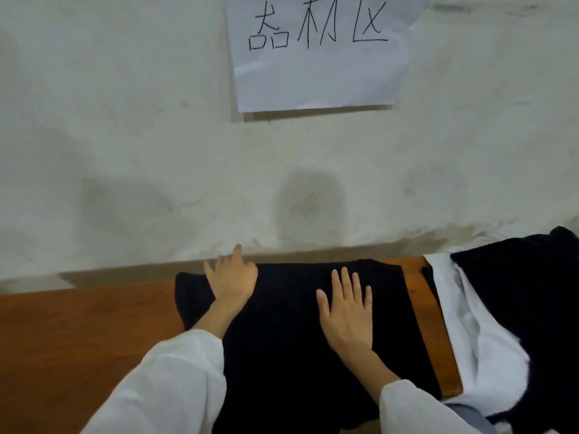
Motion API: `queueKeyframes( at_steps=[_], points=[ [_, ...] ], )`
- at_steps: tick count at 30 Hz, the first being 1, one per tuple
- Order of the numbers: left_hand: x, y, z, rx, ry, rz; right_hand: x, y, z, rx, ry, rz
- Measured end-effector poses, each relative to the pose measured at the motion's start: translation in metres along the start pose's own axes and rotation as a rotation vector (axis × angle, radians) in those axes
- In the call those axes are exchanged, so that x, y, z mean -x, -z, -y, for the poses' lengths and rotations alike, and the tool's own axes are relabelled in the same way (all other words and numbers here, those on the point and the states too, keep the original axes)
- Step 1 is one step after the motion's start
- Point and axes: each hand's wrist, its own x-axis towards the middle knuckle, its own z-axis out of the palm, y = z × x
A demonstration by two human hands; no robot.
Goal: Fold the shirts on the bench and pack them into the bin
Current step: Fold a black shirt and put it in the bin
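Black cloth shirt (282, 333) at right end of brown wooden tabletop (78, 333): looks limp, light. Left hand (230, 281) and right hand (346, 311) press flat, fingers straight. Best pinched at corners.

An equipment storage area, going by its signage: a handwritten paper sign (319, 73) reading "器材区" hangs on a scuffed whitewashed wall (125, 151) above a plain brown wooden bench (78, 333)
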Motion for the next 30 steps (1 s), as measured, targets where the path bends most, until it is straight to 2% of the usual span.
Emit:
queueKeyframes(
  at_steps=[2, 5, 10, 14, 16, 18, 20, 23, 25, 30],
  points=[
    [0.015, -0.005, 0.013, -0.089, -0.161, -0.094, 0.001, 0.001, 0.002, 0.040, 0.002, 0.025],
    [0.038, -0.008, 0.022, -0.173, -0.366, -0.069, 0.010, 0.004, 0.006, 0.053, 0.030, 0.042],
    [0.072, -0.006, 0.048, -0.268, -0.406, -0.044, 0.051, 0.004, 0.006, 0.077, 0.075, 0.067],
    [0.100, 0.003, 0.071, -0.281, -0.434, 0.041, 0.084, 0.005, 0.004, 0.064, 0.090, 0.097],
    [0.109, 0.013, 0.074, -0.206, -0.413, 0.065, 0.089, 0.012, 0.002, 0.003, 0.106, 0.119],
    [0.121, 0.020, 0.076, -0.105, -0.328, -0.054, 0.086, 0.024, -0.003, -0.162, 0.083, 0.036],
    [0.139, 0.020, 0.078, -0.048, -0.138, -0.164, 0.078, 0.033, -0.012, -0.253, -0.033, -0.047],
    [0.161, 0.006, 0.082, -0.093, 0.061, -0.101, 0.070, 0.029, -0.024, -0.137, -0.179, 0.027],
    [0.167, -0.002, 0.079, -0.127, 0.058, -0.090, 0.066, 0.019, -0.030, -0.034, -0.149, 0.035],
    [0.162, -0.010, 0.066, -0.197, 0.026, -0.026, 0.027, 0.020, -0.042, 0.050, -0.073, 0.045]
  ],
)
